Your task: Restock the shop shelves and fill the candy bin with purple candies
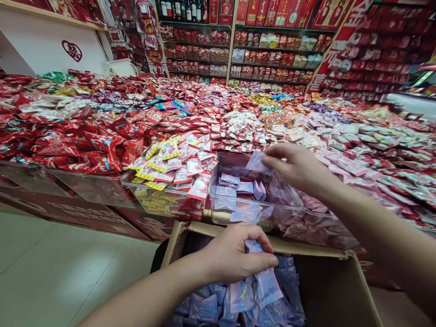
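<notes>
My left hand (235,254) is closed on a bunch of pale purple candy packets (259,286) over an open cardboard box (337,290) that holds several more of them. My right hand (296,165) reaches over a clear plastic bin (221,159) on the display counter and pinches one purple packet (257,162) above it. A few purple packets (235,186) lie in the bottom of that bin.
The counter is heaped with wrapped sweets: red packets (85,141) at left, yellow and pink ones (170,163) beside the bin, pink ones (357,159) at right. Shelves of red boxes (272,50) line the back wall. Pale floor tiles (51,272) lie at lower left.
</notes>
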A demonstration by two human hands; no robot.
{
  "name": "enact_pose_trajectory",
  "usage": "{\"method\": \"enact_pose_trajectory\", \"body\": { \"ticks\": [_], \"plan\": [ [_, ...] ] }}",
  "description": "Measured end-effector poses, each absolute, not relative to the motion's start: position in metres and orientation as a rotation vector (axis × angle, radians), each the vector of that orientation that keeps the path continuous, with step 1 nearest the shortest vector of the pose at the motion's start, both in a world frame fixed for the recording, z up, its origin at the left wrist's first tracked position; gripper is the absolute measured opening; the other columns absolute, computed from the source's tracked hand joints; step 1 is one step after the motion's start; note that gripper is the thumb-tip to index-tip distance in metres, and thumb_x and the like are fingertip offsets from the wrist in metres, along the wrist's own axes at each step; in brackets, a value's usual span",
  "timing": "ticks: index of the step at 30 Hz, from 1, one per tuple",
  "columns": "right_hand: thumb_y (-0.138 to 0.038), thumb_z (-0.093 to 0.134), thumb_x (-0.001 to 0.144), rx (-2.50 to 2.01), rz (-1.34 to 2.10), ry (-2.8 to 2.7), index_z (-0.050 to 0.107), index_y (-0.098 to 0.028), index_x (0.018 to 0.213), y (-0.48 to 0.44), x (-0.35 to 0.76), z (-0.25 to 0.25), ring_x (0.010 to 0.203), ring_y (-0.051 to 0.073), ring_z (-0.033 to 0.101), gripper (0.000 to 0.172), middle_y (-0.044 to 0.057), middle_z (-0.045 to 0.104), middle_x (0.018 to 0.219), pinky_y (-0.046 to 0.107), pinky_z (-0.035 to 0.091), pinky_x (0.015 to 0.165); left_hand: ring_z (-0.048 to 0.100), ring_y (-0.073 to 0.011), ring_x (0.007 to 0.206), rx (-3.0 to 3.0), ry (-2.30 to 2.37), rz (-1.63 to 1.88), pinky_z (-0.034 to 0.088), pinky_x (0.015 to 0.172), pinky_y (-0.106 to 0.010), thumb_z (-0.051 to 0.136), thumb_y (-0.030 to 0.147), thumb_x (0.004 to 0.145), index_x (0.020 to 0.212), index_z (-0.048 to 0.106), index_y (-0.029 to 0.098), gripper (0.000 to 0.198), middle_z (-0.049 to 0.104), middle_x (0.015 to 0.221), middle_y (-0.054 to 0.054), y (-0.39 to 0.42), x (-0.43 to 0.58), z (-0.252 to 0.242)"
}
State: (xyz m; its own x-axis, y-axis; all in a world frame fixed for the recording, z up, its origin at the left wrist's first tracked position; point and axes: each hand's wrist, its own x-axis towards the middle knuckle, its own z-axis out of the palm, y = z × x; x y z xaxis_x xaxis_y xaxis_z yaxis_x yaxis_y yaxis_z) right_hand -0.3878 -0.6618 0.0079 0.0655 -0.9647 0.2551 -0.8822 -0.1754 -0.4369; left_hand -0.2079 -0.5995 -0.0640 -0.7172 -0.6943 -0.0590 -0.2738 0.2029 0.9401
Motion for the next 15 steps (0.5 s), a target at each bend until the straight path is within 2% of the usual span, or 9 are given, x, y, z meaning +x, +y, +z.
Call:
{"method": "enact_pose_trajectory", "body": {
  "ticks": [2, 5, 7, 10, 15],
  "plan": [
    [-0.024, 0.049, 0.084, -2.154, -0.095, 1.926, 0.065, -0.017, 0.098, -0.699, -0.376, -0.003, 0.080, 0.015, 0.061, 0.022, 0.004, 0.069, 0.091, 0.022, 0.044, 0.066, 0.055, -0.0144, 0.079, 0.886, -2.115, -1.502, 0.040, 0.075, -0.024, 0.064, 0.030, 0.073, 0.081, 0.065, 0.014, 0.018, 0.061, 0.082, -0.002, -0.598, -0.207, -0.065],
    [-0.017, 0.056, 0.079, -2.105, 0.340, 1.883, 0.068, -0.015, 0.090, -0.729, -0.358, -0.030, 0.080, 0.016, 0.062, 0.016, 0.005, 0.069, 0.087, 0.021, 0.045, 0.064, 0.056, -0.0140, 0.078, 0.873, -2.135, -1.460, 0.041, 0.073, -0.023, 0.064, 0.032, 0.073, 0.081, 0.065, 0.014, 0.019, 0.061, 0.082, -0.002, -0.597, -0.206, -0.067],
    [-0.018, 0.058, 0.080, -2.092, 0.499, 1.863, 0.066, -0.014, 0.087, -0.734, -0.348, -0.046, 0.078, 0.015, 0.062, 0.012, 0.004, 0.068, 0.084, 0.024, 0.047, 0.066, 0.056, -0.0141, 0.080, 0.859, -2.140, -1.420, 0.041, 0.073, -0.023, 0.065, 0.033, 0.072, 0.081, 0.066, 0.015, 0.020, 0.062, 0.083, -0.002, -0.596, -0.205, -0.069],
    [-0.026, 0.056, 0.084, -2.092, 0.704, 1.828, 0.063, -0.013, 0.090, -0.734, -0.342, -0.062, 0.080, 0.014, 0.061, 0.016, 0.003, 0.065, 0.090, 0.032, 0.050, 0.074, 0.057, -0.0142, 0.080, 0.771, -2.188, -1.359, 0.042, 0.072, -0.022, 0.066, 0.033, 0.073, 0.082, 0.067, 0.014, 0.021, 0.062, 0.082, -0.003, -0.596, -0.204, -0.072],
    [-0.025, 0.058, 0.082, -2.174, 0.797, 1.839, 0.062, -0.012, 0.098, -0.736, -0.347, -0.075, 0.094, 0.018, 0.060, 0.022, 0.008, 0.065, 0.102, 0.036, 0.048, 0.081, 0.057, -0.0140, 0.079, 0.624, -2.267, -1.276, 0.042, 0.072, -0.021, 0.066, 0.028, 0.073, 0.084, 0.067, 0.012, 0.020, 0.063, 0.079, -0.005, -0.598, -0.204, -0.075]
  ]
}}
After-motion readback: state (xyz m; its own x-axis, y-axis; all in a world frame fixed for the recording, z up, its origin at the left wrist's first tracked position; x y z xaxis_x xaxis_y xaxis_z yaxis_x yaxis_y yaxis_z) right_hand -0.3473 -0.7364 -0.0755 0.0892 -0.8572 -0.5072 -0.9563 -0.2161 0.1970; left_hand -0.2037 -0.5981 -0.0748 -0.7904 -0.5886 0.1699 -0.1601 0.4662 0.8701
